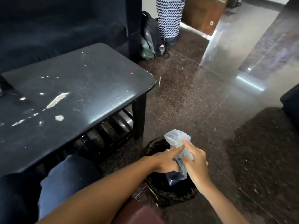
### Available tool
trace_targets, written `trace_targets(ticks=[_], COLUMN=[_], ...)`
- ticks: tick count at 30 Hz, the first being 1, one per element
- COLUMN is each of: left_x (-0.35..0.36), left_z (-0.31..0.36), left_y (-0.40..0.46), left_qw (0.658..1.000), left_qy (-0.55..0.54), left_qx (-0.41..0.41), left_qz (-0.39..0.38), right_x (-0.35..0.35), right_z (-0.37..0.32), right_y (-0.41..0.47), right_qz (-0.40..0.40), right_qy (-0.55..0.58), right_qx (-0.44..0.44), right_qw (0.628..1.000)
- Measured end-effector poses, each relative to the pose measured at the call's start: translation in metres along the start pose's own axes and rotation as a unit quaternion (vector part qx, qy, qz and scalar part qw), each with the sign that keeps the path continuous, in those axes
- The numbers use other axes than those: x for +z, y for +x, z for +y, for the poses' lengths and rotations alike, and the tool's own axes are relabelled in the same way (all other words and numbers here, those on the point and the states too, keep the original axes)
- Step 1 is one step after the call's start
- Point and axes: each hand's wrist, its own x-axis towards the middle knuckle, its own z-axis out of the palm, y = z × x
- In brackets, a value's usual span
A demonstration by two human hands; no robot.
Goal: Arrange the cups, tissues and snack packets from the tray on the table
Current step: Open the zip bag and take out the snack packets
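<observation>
Both my hands are low at the centre, over a bin lined with a black bag [168, 195] on the floor. My left hand [165, 159] and my right hand [195, 164] hold a clear plastic wrapper [177, 139] between them, index fingers stretched out along it. Inside the wrapper's lower end sits something dark [174, 177]; I cannot tell what it is. The black table [68, 101] stands to the left with worn pale patches on its top. No tray, cups, tissues or snack packets show in this view.
A dark sofa [56, 21] lies behind the table. A backpack [151, 38] and a zigzag-patterned basket [169, 16] stand at the back. A dark seat [289, 104] is at the right edge. The polished stone floor [210, 102] stretches between them.
</observation>
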Motion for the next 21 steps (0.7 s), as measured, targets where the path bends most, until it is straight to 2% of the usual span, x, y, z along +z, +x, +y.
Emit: trace_targets(ticks=[3,6,9,16,21], left_x=[0.007,0.013,0.015,0.016,0.017], left_z=[-0.016,-0.031,-0.044,-0.060,-0.062], left_y=[0.018,0.033,0.041,0.044,0.043], left_qw=[0.991,0.963,0.928,0.916,0.921], left_qy=[0.114,0.231,0.312,0.336,0.330], left_qx=[-0.036,-0.083,-0.137,-0.165,-0.163], left_qz=[-0.062,-0.113,-0.153,-0.145,-0.128], right_x=[0.024,0.050,0.077,0.118,0.124], right_z=[0.022,0.050,0.078,0.112,0.119], right_y=[-0.009,-0.009,-0.004,0.028,0.041], right_qz=[0.001,-0.054,-0.110,-0.253,-0.283], right_qy=[-0.067,-0.147,-0.205,-0.278,-0.330], right_qx=[0.004,-0.020,0.022,0.155,0.214], right_qw=[0.998,0.987,0.972,0.913,0.875])
